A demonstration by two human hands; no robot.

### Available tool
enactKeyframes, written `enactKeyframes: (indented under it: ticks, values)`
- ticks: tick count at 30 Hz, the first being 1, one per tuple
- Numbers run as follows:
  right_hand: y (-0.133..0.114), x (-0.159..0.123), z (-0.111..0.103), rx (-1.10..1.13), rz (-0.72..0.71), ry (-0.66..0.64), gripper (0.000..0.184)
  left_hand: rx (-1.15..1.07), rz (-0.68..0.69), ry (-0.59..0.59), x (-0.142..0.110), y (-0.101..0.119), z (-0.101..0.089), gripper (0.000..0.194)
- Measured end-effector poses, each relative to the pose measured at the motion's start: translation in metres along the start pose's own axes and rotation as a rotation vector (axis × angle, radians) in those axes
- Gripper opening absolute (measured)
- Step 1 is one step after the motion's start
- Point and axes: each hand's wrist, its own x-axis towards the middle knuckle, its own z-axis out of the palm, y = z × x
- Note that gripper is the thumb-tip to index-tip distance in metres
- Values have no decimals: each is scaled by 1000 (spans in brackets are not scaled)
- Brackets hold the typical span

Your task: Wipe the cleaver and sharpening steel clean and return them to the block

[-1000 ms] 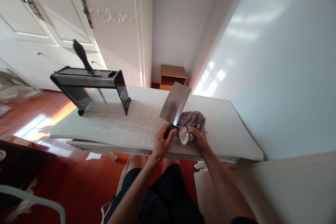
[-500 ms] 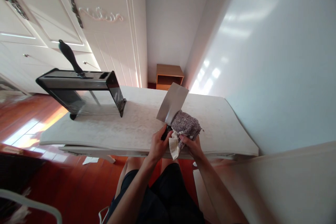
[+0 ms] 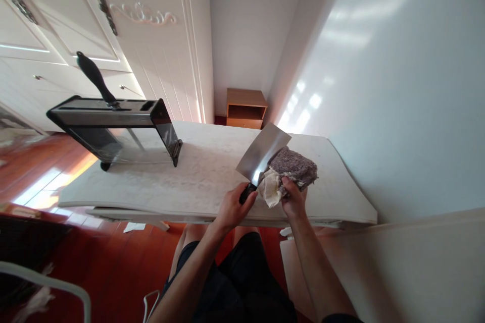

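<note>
White cupboard doors and a plain wall enclose the room; a long white bench (image 3: 182, 181) stands over a red wood floor. At the near edge of the bench we hold a cleaver (image 3: 263, 154). Our left hand (image 3: 232, 207) is closed around its dark handle, blade raised and angled up and away, so the flat face is exposed. Our right hand (image 3: 293, 199) grips a grey-and-cream cloth (image 3: 291, 169) bunched against the far side of the blade, close to the heel. The cloth's bulk appears to rest on the bench, which would steady it. Well apart on the left of the bench stands a black knife rack (image 3: 113, 123), one black handle (image 3: 93, 75) projecting from a slot. A small wooden cabinet (image 3: 246, 108) sits beyond the bench.
</note>
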Motion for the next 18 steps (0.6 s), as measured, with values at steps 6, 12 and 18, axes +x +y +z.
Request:
enactKeyframes:
  ticks: [6, 12, 18]
  values:
    - [-3, -7, -24, -367, -12, -435, 44, -10, -43, 72, 2, 2, 1, 21]
    - [-37, -15, -30, -546, -385, -698, 82, -24, -82, 139, 1, 0, 5, 21]
    - [-61, -21, -37, -654, -542, -747, 84, -36, -77, 155, -2, 1, 6, 21]
